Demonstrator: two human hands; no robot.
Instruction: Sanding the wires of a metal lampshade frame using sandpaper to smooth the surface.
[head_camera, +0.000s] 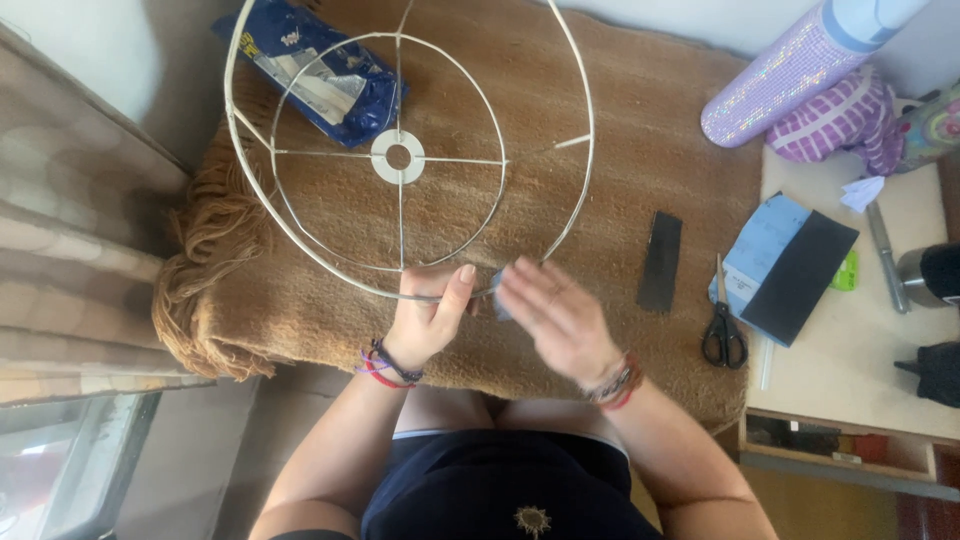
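Left hand (428, 318) grips the near rim of a white wire lampshade frame (400, 157), thumb up over the wire, fingers curled under; the frame tilts up and away from both hands, its hub ring straight beyond the left hand. Right hand (556, 312) is just beside the left, touching the same stretch of rim, fingers spread and motion-blurred, with a small bluish-grey scrap (498, 296) at its fingertips; whether it is pinched or only pressed to the wire, cannot tell. Progress: the wire looks bare all round, no wrap or cover visible except possibly at that one spot, so judged barely begun, nearly the whole frame left. Right of the right hand, near: a black strip (661, 261) on the brown fringed rug (640, 140). Further right: black scissors (722, 327), a blue sheet under a black sheet (800, 277). Beyond the left hand, under the frame: a blue plastic packet (318, 66).
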